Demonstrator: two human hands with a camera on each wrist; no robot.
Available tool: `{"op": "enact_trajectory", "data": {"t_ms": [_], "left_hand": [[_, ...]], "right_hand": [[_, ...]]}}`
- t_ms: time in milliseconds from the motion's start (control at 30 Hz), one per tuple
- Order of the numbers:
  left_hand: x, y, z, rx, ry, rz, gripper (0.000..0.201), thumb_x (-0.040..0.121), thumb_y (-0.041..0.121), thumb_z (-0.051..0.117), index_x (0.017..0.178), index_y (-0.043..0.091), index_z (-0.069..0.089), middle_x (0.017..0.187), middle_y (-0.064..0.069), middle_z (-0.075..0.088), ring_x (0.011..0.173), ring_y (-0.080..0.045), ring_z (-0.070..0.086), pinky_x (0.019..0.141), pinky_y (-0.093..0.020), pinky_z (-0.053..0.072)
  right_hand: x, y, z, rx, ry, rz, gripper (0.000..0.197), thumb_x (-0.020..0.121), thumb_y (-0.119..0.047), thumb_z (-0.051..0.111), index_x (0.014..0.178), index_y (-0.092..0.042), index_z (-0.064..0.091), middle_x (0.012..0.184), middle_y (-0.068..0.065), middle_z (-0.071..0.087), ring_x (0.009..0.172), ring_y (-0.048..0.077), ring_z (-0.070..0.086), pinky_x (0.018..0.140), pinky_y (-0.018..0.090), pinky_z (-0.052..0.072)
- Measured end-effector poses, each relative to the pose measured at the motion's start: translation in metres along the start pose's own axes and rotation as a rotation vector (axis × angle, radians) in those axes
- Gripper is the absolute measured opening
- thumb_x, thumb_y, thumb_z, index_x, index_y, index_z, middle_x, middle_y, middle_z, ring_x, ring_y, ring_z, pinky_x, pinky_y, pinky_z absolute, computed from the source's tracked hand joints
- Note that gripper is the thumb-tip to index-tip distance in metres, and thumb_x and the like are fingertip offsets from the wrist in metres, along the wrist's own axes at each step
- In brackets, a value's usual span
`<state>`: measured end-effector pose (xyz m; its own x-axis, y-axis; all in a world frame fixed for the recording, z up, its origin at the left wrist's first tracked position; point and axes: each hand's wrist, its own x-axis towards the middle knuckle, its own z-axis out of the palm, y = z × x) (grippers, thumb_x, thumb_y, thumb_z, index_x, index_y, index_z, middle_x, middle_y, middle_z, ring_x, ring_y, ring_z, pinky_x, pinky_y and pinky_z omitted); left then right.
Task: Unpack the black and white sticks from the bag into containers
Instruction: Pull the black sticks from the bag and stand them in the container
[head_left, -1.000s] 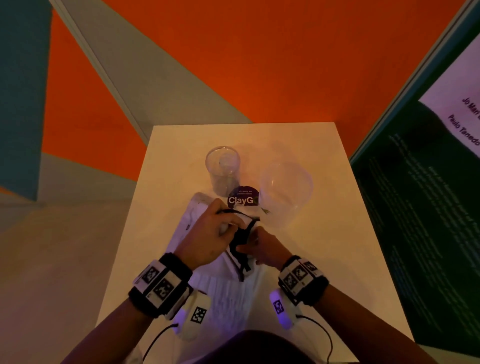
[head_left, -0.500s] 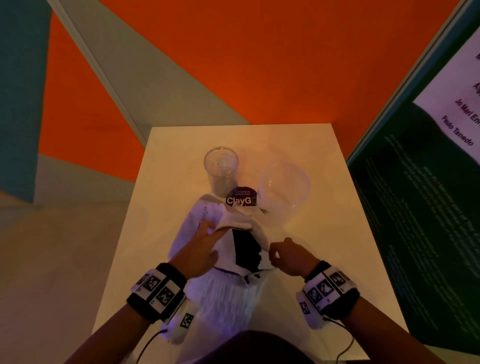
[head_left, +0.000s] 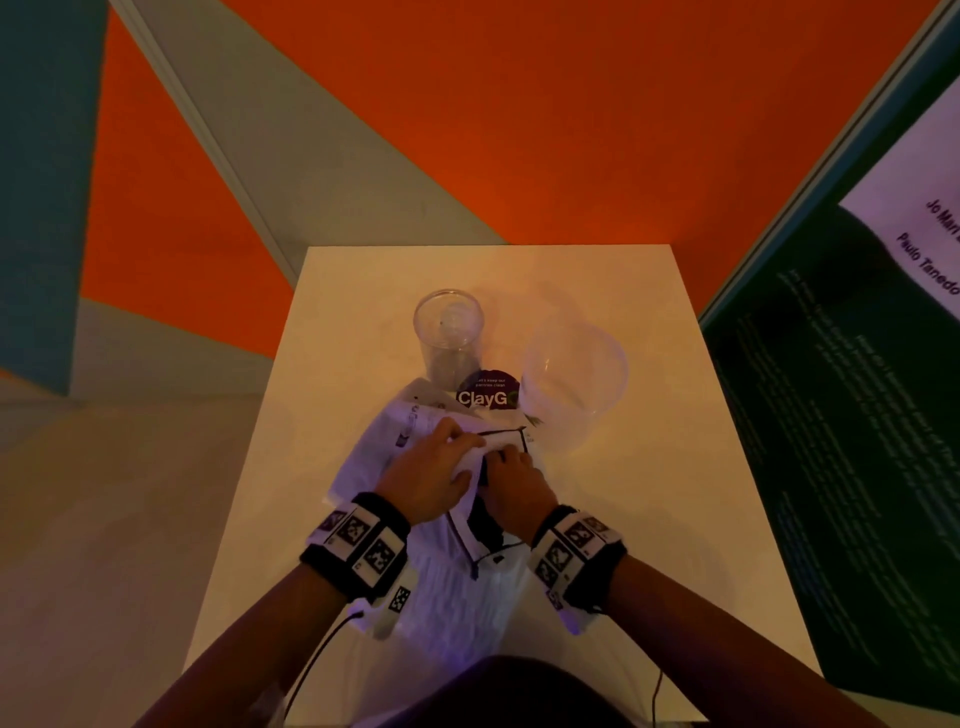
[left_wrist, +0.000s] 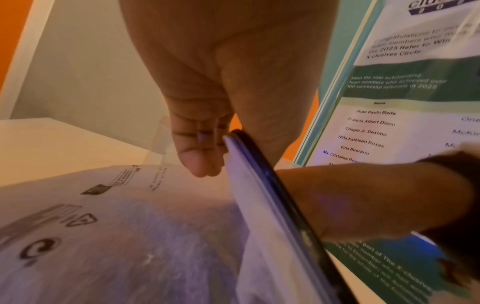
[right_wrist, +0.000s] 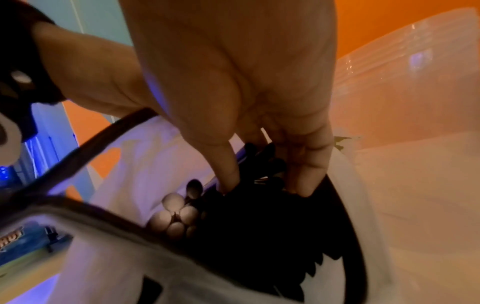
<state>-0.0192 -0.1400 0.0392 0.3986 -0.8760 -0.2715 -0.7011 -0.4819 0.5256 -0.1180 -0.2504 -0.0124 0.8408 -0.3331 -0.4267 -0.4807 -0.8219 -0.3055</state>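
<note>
On the white table (head_left: 613, 519), at my left, my left hand (head_left: 434, 475) pinches the dark-trimmed upper edge of the white bag (head_left: 374, 462) and holds its mouth up. Just right of it, my right hand (head_left: 514, 491) reaches inside, thumb and fingers (right_wrist: 306, 164) curled round a bunch of black sticks (right_wrist: 262, 164); white sticks (right_wrist: 174, 216) lie beside them in the bag. Beyond stand a clear cup (head_left: 449, 332) and, further right, a clear plastic container (head_left: 574, 374).

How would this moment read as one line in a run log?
left hand: holds white zip bag open | right hand: grips black sticks inside | two clear plastic containers: no sticks visible
</note>
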Motion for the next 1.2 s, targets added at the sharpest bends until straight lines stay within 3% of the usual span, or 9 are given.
{"op": "enact_trajectory", "data": {"t_ms": [200,533,667,733,867,967,1067,1133,1200], "left_hand": [[0.001,-0.008,0.004,0.059,0.013,0.069,0.044,0.093,0.024,0.054,0.136,0.018,0.048,0.13,-0.007,0.041,0.108,-0.028,0.05,0.084,-0.041,0.046],[0.006,-0.001,0.005,0.097,0.062,0.171,0.04,0.092,0.026,0.056,0.131,0.019,0.052,0.137,-0.008,0.038,0.12,-0.025,0.041,0.089,-0.027,0.032],[0.004,0.003,0.007,0.123,0.091,0.179,0.041,0.091,0.029,0.057,0.131,0.019,0.052,0.141,-0.007,0.037,0.126,-0.026,0.035,0.093,-0.031,0.029],[0.005,0.005,0.009,0.156,0.125,0.218,0.046,0.089,0.034,0.059,0.132,0.02,0.05,0.142,-0.007,0.036,0.131,-0.027,0.03,0.098,-0.038,0.028],[0.015,0.016,0.015,0.229,0.109,0.262,0.072,0.079,0.052,0.064,0.14,0.024,0.037,0.15,-0.001,0.024,0.141,-0.022,0.008,0.111,-0.043,0.01],[0.028,0.031,0.023,0.264,0.067,0.285,0.085,0.075,0.057,0.066,0.144,0.024,0.03,0.152,0.003,0.024,0.144,-0.017,0.003,0.114,-0.046,-0.001],[0.04,0.047,0.024,0.103,0.087,0.275,0.065,0.079,0.05,0.067,0.134,0.025,0.042,0.134,0.0,0.05,0.131,-0.021,0.035,0.109,-0.038,0.018],[0.043,0.056,0.02,-0.035,0.155,0.268,0.036,0.086,0.041,0.063,0.115,0.022,0.056,0.104,-0.004,0.064,0.102,-0.024,0.055,0.088,-0.03,0.038],[0.042,0.06,0.012,-0.147,0.183,0.278,0.017,0.091,0.034,0.059,0.097,0.018,0.059,0.083,-0.007,0.064,0.077,-0.024,0.058,0.069,-0.037,0.047]], "right_hand": [[0.0,0.006,0.002,-0.096,0.02,0.033,0.053,0.097,-0.028,0.045,0.14,-0.002,0.028,0.135,0.017,0.039,0.119,0.034,0.043,0.092,0.042,0.045],[-0.004,0.014,-0.008,-0.08,-0.12,0.014,0.052,0.099,-0.018,0.041,0.142,0.002,0.022,0.139,0.021,0.035,0.118,0.037,0.047,0.094,0.042,0.046],[-0.016,0.015,-0.03,-0.029,-0.151,-0.018,0.043,0.099,-0.011,0.038,0.137,0.007,0.029,0.134,0.024,0.038,0.105,0.032,0.053,0.079,0.039,0.043],[-0.025,0.02,-0.046,-0.013,-0.15,-0.027,0.035,0.098,-0.01,0.04,0.13,0.005,0.035,0.128,0.024,0.042,0.074,0.027,0.05,0.069,0.033,0.036],[-0.049,0.03,-0.088,-0.115,-0.185,-0.088,0.033,0.098,-0.012,0.042,0.127,0.004,0.039,0.124,0.022,0.045,0.102,0.033,0.052,0.068,0.032,0.03],[-0.068,0.035,-0.117,-0.132,-0.183,-0.088,0.026,0.099,-0.014,0.042,0.12,0.0,0.044,0.117,0.021,0.049,0.084,0.027,0.05,0.068,0.033,0.032],[-0.084,0.041,-0.143,-0.144,-0.136,-0.086,0.017,0.098,-0.016,0.043,0.112,-0.006,0.045,0.102,0.011,0.046,0.065,0.019,0.04,0.066,0.033,0.032],[-0.09,0.046,-0.156,-0.054,-0.043,-0.119,0.022,0.096,-0.021,0.05,0.114,-0.01,0.044,0.104,0.007,0.049,0.07,0.018,0.046,0.066,0.033,0.037],[-0.094,0.05,-0.165,0.25,0.096,-0.159,0.05,0.091,-0.032,0.061,0.132,-0.025,0.033,0.111,0.001,0.051,0.084,0.014,0.053,0.069,0.025,0.043]]}}
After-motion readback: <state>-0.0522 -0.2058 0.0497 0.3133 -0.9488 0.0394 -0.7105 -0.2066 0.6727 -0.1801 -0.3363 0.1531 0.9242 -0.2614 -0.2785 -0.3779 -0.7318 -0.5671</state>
